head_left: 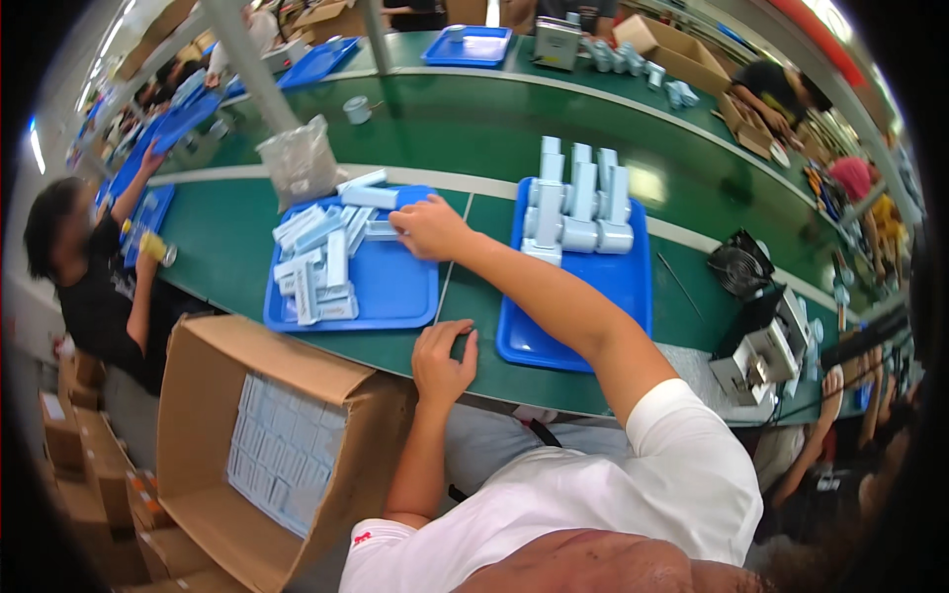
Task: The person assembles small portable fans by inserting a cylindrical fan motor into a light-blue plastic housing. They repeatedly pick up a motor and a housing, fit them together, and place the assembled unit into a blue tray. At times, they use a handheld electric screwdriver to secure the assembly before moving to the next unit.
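A blue tray [400, 287] on the green table holds a heap of light-blue oblong plastic pieces [337, 257]. My right hand [431, 228] reaches across to its right rim. Its closed fingers are on the end of one light-blue oblong plastic piece [380, 230] lying there. At the table's near edge rests my left hand [442, 362], its thumb apart from the curled fingers and nothing visible in it. Under my right forearm, a second blue tray [578, 306] bears several light-blue moulded housings [581, 203] with upright handles and rounded bases, grouped at its far end.
An open cardboard box [262, 341] with rows of light-blue pieces stands left of my lap. Behind the left tray sits a clear plastic bag [299, 163]. A silver-black device [761, 356] and a coiled black cable [739, 262] lie right. A co-worker [94, 267] is at left.
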Demonstrator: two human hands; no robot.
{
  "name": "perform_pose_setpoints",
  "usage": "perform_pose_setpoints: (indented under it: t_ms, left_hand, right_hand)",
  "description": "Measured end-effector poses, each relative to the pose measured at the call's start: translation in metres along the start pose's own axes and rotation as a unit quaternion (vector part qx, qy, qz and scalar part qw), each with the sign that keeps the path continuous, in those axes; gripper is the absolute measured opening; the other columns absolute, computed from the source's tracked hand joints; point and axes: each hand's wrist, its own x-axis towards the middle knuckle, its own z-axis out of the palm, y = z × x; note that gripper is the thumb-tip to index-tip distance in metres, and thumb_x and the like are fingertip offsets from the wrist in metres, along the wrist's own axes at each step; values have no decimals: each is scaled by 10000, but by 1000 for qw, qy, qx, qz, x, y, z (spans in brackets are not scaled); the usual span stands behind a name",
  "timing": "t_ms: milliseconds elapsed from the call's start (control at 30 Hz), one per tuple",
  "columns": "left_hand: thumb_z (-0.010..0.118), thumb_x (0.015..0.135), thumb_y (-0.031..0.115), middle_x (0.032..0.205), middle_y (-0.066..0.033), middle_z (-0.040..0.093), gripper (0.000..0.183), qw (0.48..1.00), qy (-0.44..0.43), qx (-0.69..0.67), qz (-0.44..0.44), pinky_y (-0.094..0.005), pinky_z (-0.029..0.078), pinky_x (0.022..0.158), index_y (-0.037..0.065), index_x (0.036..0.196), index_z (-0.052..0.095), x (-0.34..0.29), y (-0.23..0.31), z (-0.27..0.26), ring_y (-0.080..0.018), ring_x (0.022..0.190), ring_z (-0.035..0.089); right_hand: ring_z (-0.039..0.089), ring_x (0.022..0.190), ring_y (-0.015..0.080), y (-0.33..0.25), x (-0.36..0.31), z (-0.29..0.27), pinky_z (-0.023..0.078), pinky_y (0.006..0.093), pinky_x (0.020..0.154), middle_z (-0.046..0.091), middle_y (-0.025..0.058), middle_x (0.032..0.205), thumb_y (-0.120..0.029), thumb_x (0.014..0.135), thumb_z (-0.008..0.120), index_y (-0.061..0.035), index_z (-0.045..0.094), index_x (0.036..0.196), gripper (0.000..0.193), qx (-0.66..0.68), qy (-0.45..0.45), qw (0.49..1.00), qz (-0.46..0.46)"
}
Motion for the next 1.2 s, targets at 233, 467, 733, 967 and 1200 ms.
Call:
perform_pose_setpoints:
  t_ms: [233,467,733,967,1200]
  left_hand:
    - [724,823,35,856,-92,692,147,998,14,-37,-44,-360,517,725,54,969,715,-5,-6,3,-247,797,668]
    - [681,943,89,844,-31,691,105,978,2,-172,-120,-235,450,601,21,1017,714,47,16,17,-79,695,596]
    - [681,941,159,887,-38,723,156,979,40,-185,-69,-259,498,653,39,1028,732,231,0,63,-101,749,642]
    - [731,833,238,977,-91,711,189,991,-59,121,-24,-399,548,787,104,966,741,325,-122,89,-257,838,691]
    - [722,821,276,1237,-143,595,320,934,-69,347,-43,-459,503,999,139,1108,689,396,-211,94,-351,1170,579]
  right_hand:
    - [645,848,182,-9,-98,-122,508,346,745,613,80,880,-155,944,667,-40,565,1018,170,322,180,926,80]
    - [624,669,110,88,-246,-181,494,256,619,689,98,909,-130,1018,563,-35,576,990,100,339,493,768,229]
    - [629,644,122,167,-322,-156,496,259,593,713,99,943,-205,1041,547,-31,579,957,196,278,533,710,367]
    - [613,652,112,163,-321,-154,497,258,594,698,98,924,-193,1049,543,-2,589,971,212,297,487,714,407]
    - [577,652,89,157,-324,-156,473,238,618,704,96,944,-198,1058,512,-17,596,944,230,282,436,736,434]
